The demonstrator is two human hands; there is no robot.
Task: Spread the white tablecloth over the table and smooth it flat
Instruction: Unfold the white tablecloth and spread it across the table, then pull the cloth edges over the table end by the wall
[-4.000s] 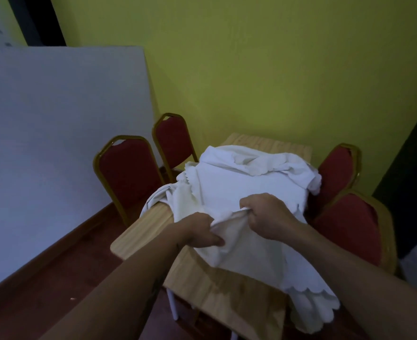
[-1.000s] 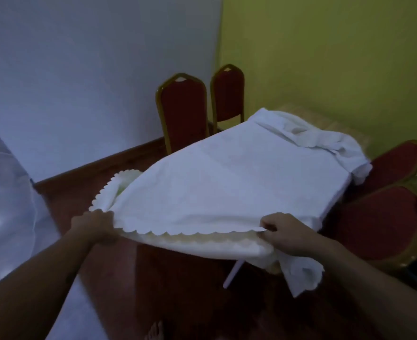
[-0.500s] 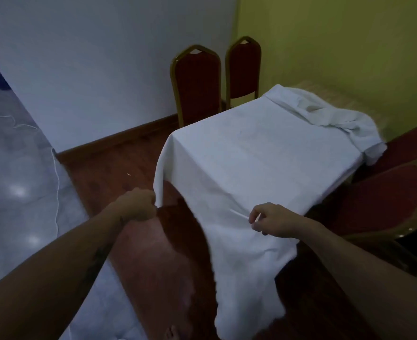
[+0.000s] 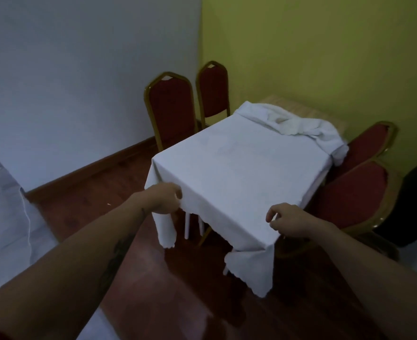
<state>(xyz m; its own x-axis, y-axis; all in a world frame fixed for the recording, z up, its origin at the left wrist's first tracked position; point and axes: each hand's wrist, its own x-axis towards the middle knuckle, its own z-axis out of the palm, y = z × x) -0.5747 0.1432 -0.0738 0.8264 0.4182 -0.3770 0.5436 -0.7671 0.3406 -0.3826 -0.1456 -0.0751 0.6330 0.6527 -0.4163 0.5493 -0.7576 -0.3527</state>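
Note:
The white tablecloth (image 4: 236,165) lies flat over most of the wooden table (image 4: 300,109); a bare strip of wood shows at the far end. A bunched fold of cloth rests across that far end. Two scalloped corners hang down off the near edge. My left hand (image 4: 165,198) pinches the cloth at the near left corner. My right hand (image 4: 288,220) hovers at the near right corner, fingers curled and apart, touching the fabric's edge without a clear hold.
Two red chairs with gold frames (image 4: 170,106) stand against the table's left side, two more (image 4: 354,192) on the right. A yellow wall (image 4: 312,45) backs the table. A white cable (image 4: 27,217) runs over the floor at left.
The hanging near edge has been laid down over the table's front, and both hands have come up to its near corners. The right hand's grip has loosened.

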